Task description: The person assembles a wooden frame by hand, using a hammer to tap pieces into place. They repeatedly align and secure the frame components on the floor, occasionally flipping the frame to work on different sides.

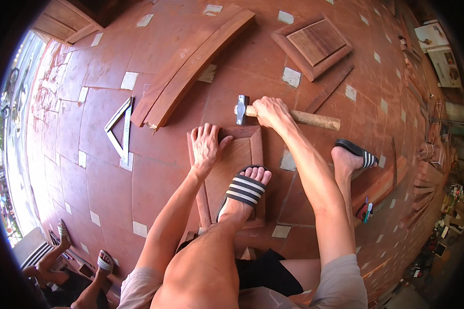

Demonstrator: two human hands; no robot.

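A framed wooden panel point(259, 154) lies flat on the tiled floor in front of me. My left hand point(206, 147) rests on its far left corner, fingers stretched over the frame and thumb spread apart. Just beyond the far right corner, my right hand point(273, 112) is closed round a hammer point(319, 119), gripping the wooden handle close to the metal head. The hammer lies roughly crosswise, its head toward the left and apart from the panel. My foot in a black-and-white striped sandal point(245, 189) stands on the panel and hides part of its middle.
Two long curved wooden pieces point(191, 67) lie beyond my left hand, near a metal square point(121, 131). A second panel point(314, 46) and a thin wooden strip point(332, 88) lie far right. Pens point(368, 210) are by my other foot. Another person point(69, 278) sits at lower left.
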